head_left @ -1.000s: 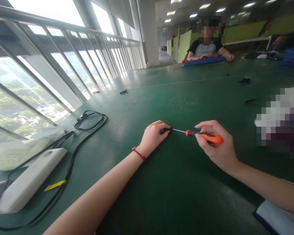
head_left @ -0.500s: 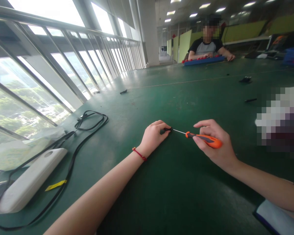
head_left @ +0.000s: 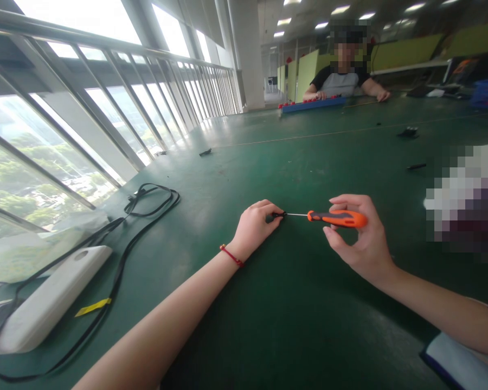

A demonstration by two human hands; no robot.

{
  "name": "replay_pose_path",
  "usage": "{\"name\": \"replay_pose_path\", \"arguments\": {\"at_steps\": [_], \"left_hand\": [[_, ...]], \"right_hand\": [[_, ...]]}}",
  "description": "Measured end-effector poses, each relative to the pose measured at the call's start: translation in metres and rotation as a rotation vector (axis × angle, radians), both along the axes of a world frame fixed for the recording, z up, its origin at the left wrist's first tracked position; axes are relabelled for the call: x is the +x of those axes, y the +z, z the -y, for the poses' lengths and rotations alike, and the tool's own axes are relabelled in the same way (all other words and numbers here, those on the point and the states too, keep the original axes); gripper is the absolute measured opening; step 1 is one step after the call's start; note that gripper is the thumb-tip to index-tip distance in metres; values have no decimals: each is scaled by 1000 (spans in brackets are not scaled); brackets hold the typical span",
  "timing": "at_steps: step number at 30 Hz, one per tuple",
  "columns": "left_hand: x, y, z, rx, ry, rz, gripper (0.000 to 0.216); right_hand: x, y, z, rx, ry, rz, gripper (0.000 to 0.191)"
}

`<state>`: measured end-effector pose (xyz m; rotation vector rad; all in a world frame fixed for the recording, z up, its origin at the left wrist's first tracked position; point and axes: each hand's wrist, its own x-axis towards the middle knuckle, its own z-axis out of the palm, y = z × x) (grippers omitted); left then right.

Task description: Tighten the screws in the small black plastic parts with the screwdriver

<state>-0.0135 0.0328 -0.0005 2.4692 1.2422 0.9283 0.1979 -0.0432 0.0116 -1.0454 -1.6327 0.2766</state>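
My left hand (head_left: 258,225), with a red cord bracelet at the wrist, pinches a small black part (head_left: 277,215) just above the green table. What that part is, I cannot make out. An orange-and-grey screwdriver (head_left: 337,218) lies nearly level, its thin shaft pointing left and its tip meeting the black part. Around its handle is my right hand (head_left: 368,241): the handle's butt rests against the palm, the fingers are behind it, and the thumb stands a little off below.
On the left lie a white power strip (head_left: 52,298) and a looped black cable (head_left: 152,203) with a yellow tag (head_left: 93,307). Across the green table (head_left: 236,173) sits a person (head_left: 341,81) at a blue tray (head_left: 313,105) of red pieces. A metal railing (head_left: 117,108) runs along the left.
My right thumb and fingers have loosened and shifted on the handle, and the screwdriver has levelled out. My left hand stays put. Across the table, the blue tray has slid left.
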Motion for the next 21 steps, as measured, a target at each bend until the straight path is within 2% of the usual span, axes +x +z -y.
{"name": "replay_pose_path", "arguments": {"at_steps": [5, 9, 13, 14, 17, 18, 21], "left_hand": [[1, 1, 0, -1, 10, -2, 13], [1, 1, 0, -4, 13, -2, 13], [1, 1, 0, -3, 2, 4, 13], [1, 1, 0, -3, 0, 3, 13], [0, 1, 0, 1, 0, -2, 13], [0, 1, 0, 1, 1, -1, 13], [0, 0, 0, -2, -1, 6, 13]], "right_hand": [[0, 0, 0, -84, -18, 58, 9], [-1, 0, 0, -11, 3, 1, 34], [-1, 1, 1, -82, 18, 59, 12], [-1, 0, 1, -67, 13, 57, 12], [-1, 0, 1, 2, 20, 2, 34], [-1, 0, 1, -5, 28, 4, 36], [-1, 1, 1, -86, 23, 63, 13]]}}
